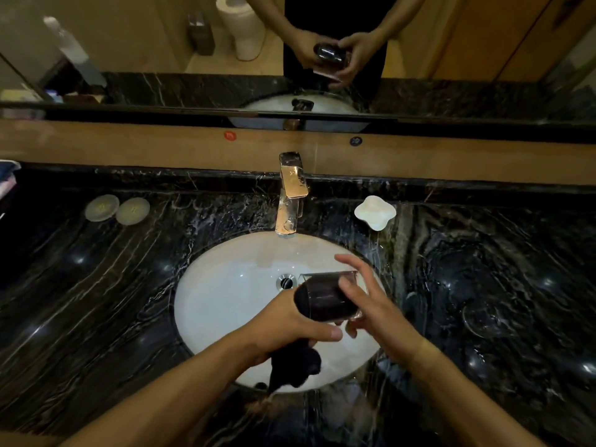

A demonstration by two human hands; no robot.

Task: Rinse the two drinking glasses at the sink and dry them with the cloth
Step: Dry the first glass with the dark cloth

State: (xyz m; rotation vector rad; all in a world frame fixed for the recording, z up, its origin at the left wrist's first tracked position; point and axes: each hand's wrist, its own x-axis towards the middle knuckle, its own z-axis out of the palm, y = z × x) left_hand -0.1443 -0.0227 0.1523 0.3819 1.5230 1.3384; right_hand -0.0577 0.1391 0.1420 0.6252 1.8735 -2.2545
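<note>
Just right of the frame's centre, a drinking glass [325, 298] is lying tilted on its side above the white oval sink [219, 304], its open mouth pointing toward the upper right and its inside looking dark, stuffed with a dark cloth [295, 369]. The left hand [290, 327] is gripping that cloth — fingers curled tight around it, thumb stretching right beneath the glass — while the loose tail of the cloth is hanging down over the sink's lower rim. The right hand [371, 304] is cradling the glass from the right, fingers spread along its wall and rim, so it is clasping the glass rather than lying flat. A second glass [493, 312] is standing on the black marble counter [96, 301] at the right of the frame, well apart from the hands; it is clear and hard to make out against the stone. A gold faucet [290, 195] is rising above the sink at upper centre. Two round pale coasters [117, 209] are sitting side by side, touching, at the upper left, and a white soap dish [375, 211] is sitting to the right of the faucet.
</note>
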